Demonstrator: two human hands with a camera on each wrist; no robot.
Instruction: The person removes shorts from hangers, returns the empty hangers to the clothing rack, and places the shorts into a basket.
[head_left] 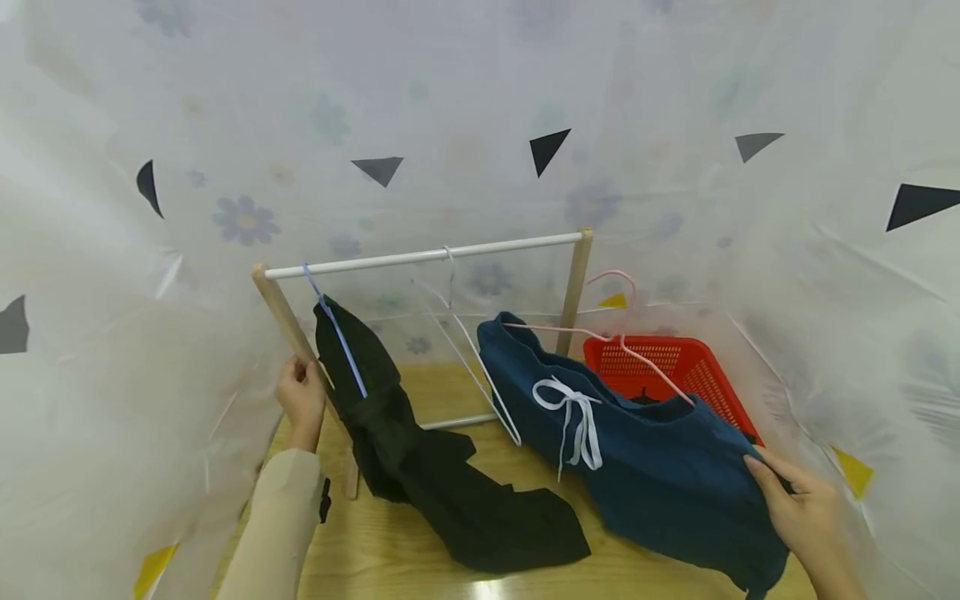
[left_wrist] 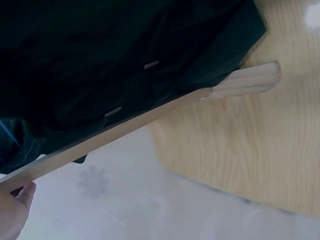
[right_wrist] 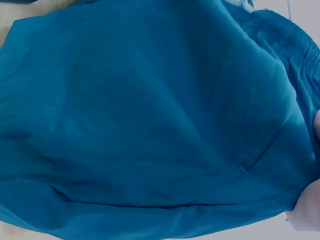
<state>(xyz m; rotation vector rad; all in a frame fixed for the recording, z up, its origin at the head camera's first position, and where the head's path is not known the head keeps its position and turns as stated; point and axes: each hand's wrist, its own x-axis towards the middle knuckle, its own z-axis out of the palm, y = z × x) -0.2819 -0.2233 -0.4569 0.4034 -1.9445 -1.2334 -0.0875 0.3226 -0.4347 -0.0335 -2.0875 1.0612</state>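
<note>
Two hands are at work: the left hand [head_left: 301, 398], at the left of the head view, has its fingers curled round the wooden post [head_left: 288, 327] of the small rack, while the right hand [head_left: 797, 506], at the lower right, pinches the edge of the blue shorts [head_left: 660, 475]. The shorts hang on a pink hanger [head_left: 615, 337] at centre right, in front of the red basket [head_left: 675, 362]. A black garment [head_left: 420, 467] hangs from a blue hanger [head_left: 333, 329] on the white rail [head_left: 420, 256], trailing onto the wooden table [head_left: 390, 550].
</note>
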